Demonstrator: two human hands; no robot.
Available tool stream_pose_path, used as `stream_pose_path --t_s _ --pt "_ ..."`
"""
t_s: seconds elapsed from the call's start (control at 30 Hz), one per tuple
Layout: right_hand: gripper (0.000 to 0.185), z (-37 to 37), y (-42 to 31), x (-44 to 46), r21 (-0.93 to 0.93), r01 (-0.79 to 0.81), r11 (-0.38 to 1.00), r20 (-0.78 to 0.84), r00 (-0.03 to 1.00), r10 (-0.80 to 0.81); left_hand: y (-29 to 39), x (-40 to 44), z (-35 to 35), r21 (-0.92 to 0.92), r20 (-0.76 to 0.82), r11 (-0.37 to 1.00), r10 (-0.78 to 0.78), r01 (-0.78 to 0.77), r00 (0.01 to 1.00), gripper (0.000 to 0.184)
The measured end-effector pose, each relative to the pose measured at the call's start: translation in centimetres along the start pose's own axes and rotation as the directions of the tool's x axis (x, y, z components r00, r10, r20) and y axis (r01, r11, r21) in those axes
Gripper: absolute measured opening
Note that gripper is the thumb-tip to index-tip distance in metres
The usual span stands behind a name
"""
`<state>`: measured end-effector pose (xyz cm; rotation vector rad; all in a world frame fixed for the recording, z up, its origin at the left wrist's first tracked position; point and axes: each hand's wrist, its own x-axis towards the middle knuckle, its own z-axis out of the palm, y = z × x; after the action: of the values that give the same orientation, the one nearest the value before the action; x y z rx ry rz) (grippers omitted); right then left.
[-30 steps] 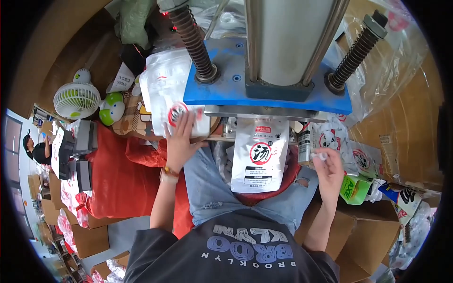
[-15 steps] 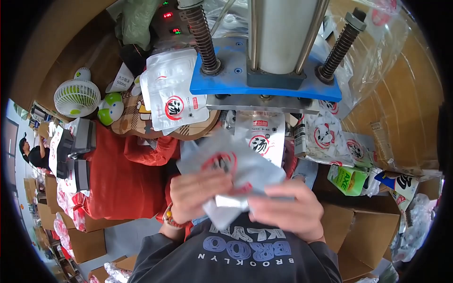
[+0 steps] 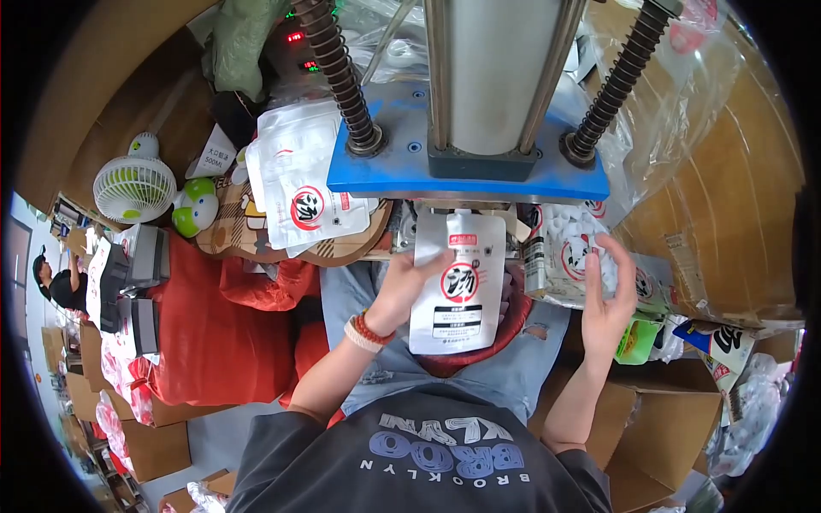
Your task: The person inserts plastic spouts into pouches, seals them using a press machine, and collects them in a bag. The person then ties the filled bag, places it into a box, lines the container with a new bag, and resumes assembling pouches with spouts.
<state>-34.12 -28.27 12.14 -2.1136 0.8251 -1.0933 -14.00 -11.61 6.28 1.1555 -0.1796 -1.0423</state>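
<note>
A silver-white pouch (image 3: 457, 329) with a red ring and black print lies upright below the press, its top end at the press's lower edge. My left hand (image 3: 400, 289) grips the pouch's left edge, thumb on top. To the right, my right hand (image 3: 611, 299) is over the edge of an open box (image 3: 537, 265) of small white plastic pieces (image 3: 581, 227). Its thumb and index finger curve together, their tips close; whatever is between them is too small to make out. Above the pouch, the press's blue plate (image 3: 470, 179) spans between two spring rods.
A stack of similar pouches (image 3: 304, 184) rests on a patterned board (image 3: 231, 231) at left, beside a small fan (image 3: 135, 188). A red-covered surface (image 3: 227, 333) lies nearer on the left. Cardboard boxes (image 3: 667, 419) stand at lower right. Another person (image 3: 64, 282) sits far left.
The pouch that both hands held near my chest has left them. My left hand has moved forward to the pouch at the press. My right hand has gone right, to the box of white pieces.
</note>
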Motion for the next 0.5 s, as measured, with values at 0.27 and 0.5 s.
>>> stream_pose_path --t_s 0.27,0.5 --pt "0.027 0.8 4.5 -0.9 -0.227 0.058 0.972 0.114 0.993 -0.033 -0.1 1.2 -0.3 -0.064 -0.004 0.998 0.016 -0.017 1.0 0.02" --pt "0.03 2.2 8.5 -0.4 -0.34 0.026 0.94 0.308 0.947 0.085 -0.5 1.6 -0.8 -0.077 0.0 0.996 -0.037 0.037 0.999 0.025"
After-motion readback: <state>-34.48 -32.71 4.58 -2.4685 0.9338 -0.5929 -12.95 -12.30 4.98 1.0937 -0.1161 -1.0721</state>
